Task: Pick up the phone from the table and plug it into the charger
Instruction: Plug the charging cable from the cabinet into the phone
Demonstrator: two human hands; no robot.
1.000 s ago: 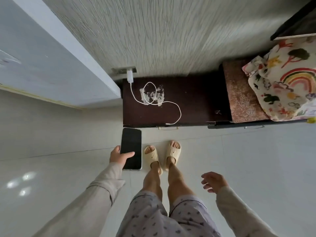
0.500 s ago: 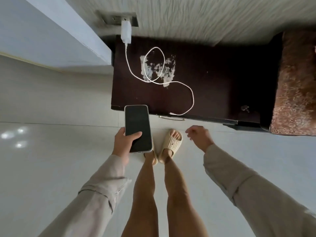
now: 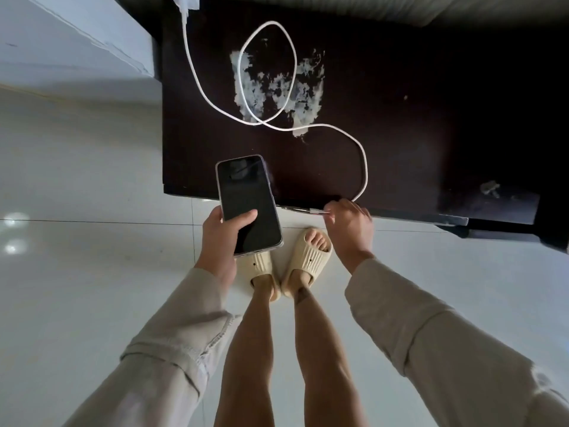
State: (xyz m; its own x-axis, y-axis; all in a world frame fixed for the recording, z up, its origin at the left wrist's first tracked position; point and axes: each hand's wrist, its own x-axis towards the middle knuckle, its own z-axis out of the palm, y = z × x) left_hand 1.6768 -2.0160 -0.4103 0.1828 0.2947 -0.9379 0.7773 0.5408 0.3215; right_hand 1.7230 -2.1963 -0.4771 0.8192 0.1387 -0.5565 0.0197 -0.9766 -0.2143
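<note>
Phone [image 3: 248, 204]: resting screen-up in the left hand [image 3: 220, 238], thumb lying across the glass, just left of the right hand [image 3: 349, 229]. Charger cable [image 3: 365, 167]: trailing over the dark tabletop [image 3: 415, 118]; its plug end [image 3: 317, 212] is being pinched by the right fingertips at the tabletop's near edge. Step: pickup done, connector being taken. Next: aligning plug with the phone's port, likely on the bottom edge.

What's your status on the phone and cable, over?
Left hand holds phone, screen dark. Right hand pinching charger cable plug end at table edge. Not yet plugged in. Nothing between them.
</note>
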